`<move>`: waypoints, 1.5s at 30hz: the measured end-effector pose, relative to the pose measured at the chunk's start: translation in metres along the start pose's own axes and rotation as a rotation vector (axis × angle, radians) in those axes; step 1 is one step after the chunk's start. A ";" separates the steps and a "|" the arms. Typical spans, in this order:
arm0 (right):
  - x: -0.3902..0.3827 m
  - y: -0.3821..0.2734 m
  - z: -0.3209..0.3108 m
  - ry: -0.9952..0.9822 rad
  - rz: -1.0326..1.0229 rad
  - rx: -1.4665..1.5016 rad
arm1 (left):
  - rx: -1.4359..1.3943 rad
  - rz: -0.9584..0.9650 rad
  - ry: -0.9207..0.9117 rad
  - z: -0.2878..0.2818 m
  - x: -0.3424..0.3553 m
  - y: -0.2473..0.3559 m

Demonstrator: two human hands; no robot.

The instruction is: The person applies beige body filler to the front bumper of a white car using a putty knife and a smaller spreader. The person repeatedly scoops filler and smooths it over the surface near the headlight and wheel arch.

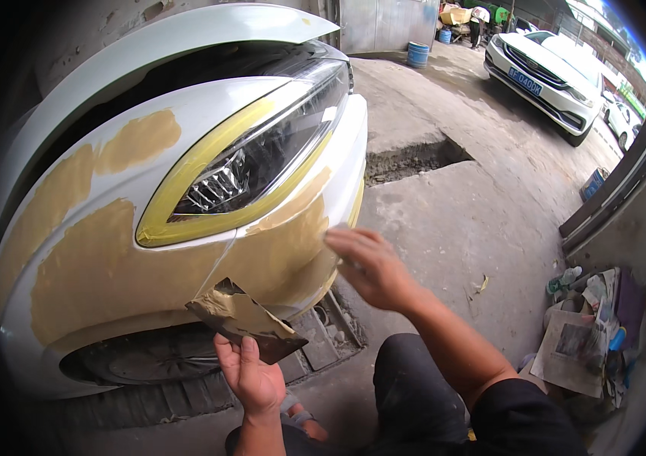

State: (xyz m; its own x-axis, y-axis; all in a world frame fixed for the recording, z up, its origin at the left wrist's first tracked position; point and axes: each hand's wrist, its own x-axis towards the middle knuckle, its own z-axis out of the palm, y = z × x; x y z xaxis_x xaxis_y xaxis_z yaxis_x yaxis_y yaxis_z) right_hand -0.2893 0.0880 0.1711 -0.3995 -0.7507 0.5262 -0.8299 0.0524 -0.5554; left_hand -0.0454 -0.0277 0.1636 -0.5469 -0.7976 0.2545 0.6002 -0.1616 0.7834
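Note:
My left hand (251, 372) grips a dark, thin putty board (258, 328) by its lower edge, thumb on top. Tan putty (226, 304) is heaped and smeared across the board. My right hand (372, 266) is at the corner of the white car's bumper, its fingers stretched out toward the tan-coated surface; no tool shows in it. Whether the fingertips touch the bumper I cannot tell. Wide tan putty patches (83, 258) cover the fender and bumper of the white car (209, 95). Yellow masking tape (157, 216) frames its headlight (254, 163).
The car's wheel (163, 357) is beside a floor grate (323, 346). A rectangular pit (418, 161) opens in the concrete beyond the bumper. Papers and cardboard (577, 349) are piled at the right wall. Another white car (543, 72), a blue drum (417, 55) and a person (478, 24) are farther off.

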 end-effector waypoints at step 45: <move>-0.002 -0.109 0.005 -0.154 -0.194 0.716 | -0.063 0.070 0.092 -0.014 0.004 0.017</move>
State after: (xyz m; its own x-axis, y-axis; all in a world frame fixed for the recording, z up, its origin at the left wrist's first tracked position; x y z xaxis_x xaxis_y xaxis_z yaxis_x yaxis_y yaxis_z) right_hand -0.1966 0.0805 0.2276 -0.1702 -0.7890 0.5903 -0.4033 -0.4908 -0.7723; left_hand -0.0294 -0.0416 0.1701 -0.4480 -0.8578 0.2521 0.6720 -0.1371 0.7278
